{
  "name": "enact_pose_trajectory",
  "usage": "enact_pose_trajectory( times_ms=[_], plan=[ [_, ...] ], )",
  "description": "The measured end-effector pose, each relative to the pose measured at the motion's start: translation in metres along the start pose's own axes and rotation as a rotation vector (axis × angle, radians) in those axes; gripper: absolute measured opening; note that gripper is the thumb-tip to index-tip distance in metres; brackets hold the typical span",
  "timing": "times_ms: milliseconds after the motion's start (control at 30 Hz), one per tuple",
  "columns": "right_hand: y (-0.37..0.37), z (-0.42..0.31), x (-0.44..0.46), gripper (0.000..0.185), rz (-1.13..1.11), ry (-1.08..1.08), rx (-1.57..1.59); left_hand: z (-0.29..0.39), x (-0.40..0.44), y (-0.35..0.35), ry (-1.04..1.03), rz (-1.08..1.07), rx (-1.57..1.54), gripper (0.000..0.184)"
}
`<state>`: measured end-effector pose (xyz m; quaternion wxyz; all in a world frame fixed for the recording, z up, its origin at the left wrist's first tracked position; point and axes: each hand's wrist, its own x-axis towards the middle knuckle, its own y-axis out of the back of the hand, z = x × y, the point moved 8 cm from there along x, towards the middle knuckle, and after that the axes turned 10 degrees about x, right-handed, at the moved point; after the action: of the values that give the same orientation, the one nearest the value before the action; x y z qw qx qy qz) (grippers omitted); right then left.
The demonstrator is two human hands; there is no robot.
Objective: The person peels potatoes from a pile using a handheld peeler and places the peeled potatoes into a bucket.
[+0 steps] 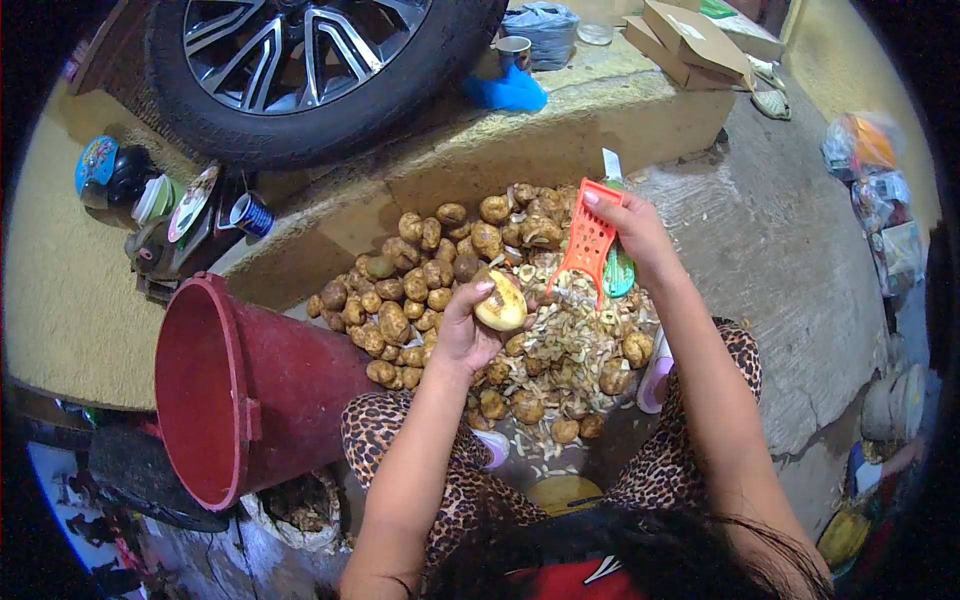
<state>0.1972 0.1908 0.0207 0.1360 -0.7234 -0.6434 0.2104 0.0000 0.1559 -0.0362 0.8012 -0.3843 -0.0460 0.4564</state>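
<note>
My left hand [470, 335] is closed around a partly peeled potato [501, 303], its pale flesh showing beside brown skin. Held in my right hand [636, 232] is an orange peeler [590, 235] with a slotted body and a forked end, just right of the potato and apart from it. Behind the peeler shows a green piece [620, 272], and a pale flat strip [611, 164] sticks up above; I cannot make out whether they are one tool. Below my hands lies a heap of peelings [575, 340], with unpeeled potatoes [394, 322] piled to the left.
A large red bucket [290, 375] lies tilted at the left, by my leg. A car wheel [300, 90] rests on the concrete step [440, 160]. Cardboard boxes [690, 45] and a blue bag [507, 91] sit on that step. Plastic-wrapped goods [885, 215] line the right wall.
</note>
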Motion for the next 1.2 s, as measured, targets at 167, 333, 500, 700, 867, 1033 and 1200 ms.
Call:
enact_pose_trajectory(
  times_ms=[167, 333, 500, 700, 867, 1033, 1200],
  plan=[
    [0.024, 0.011, 0.010, 0.018, 0.148, -0.025, 0.203, 0.003, 0.002, 0.000, 0.009, 0.118, 0.102, 0.041],
    [0.023, 0.013, 0.010, 0.017, 0.163, -0.065, 0.249, 0.004, 0.002, -0.009, -0.070, 0.056, 0.280, 0.061],
    [-0.019, 0.024, -0.003, 0.028, -0.075, -0.066, 0.070, -0.007, 0.001, -0.019, 0.000, 0.038, 0.483, 0.063],
    [-0.038, 0.031, -0.006, 0.029, -0.177, 0.060, -0.188, -0.015, -0.004, -0.025, 0.049, -0.027, 0.530, 0.066],
    [-0.038, 0.035, -0.008, 0.028, -0.169, 0.070, -0.224, -0.015, -0.008, -0.026, 0.085, 0.020, 0.523, 0.069],
    [-0.001, 0.013, 0.008, 0.024, 0.114, 0.322, -0.366, -0.010, -0.002, -0.023, 0.066, -0.064, 0.638, 0.075],
    [0.018, 0.010, 0.011, 0.022, 0.196, 0.258, 0.032, -0.013, -0.005, -0.022, 0.001, -0.078, 0.670, 0.070]
  ],
)
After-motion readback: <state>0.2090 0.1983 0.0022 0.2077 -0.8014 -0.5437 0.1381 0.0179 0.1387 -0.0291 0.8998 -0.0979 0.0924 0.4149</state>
